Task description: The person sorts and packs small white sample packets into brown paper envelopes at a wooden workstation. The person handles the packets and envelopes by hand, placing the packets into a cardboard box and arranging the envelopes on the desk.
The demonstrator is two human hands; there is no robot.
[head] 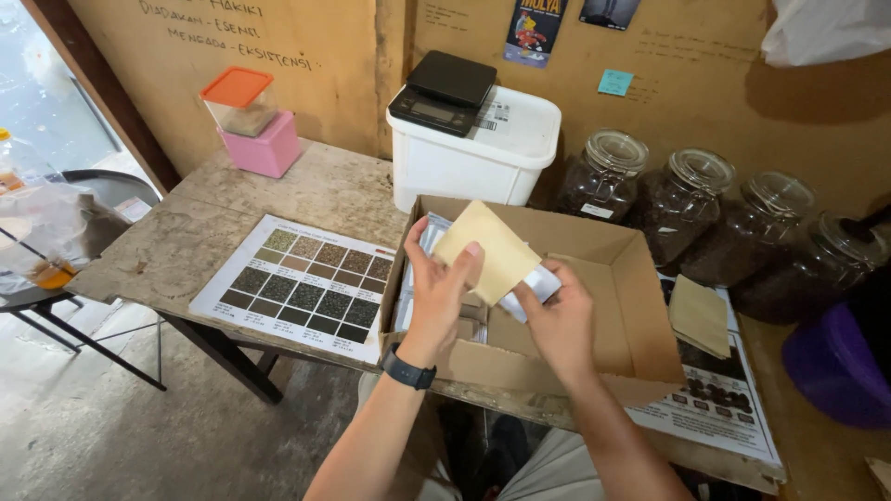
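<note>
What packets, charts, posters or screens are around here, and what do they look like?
Tan flat pouch: held by both hands over the cardboard box.
Colour chart: white sheet on the table, grid of brown squares.
Kitchen scale: black, on the white tub.
Poster: blue, on the wall.
Sticky note: turquoise, on the wall.

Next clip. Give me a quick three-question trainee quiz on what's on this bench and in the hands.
1. True or false: both hands share the tan paper pouch above the open cardboard box.
2. How many dark-filled glass jars stand along the wall? A) two B) four C) six
3. Fill in: the black digital scale rests on a white ____.

Key
1. True. The left hand pinches its lower left edge; the right hand meets its lower right, near a silvery pouch.
2. B
3. Lidded plastic bin.
</note>
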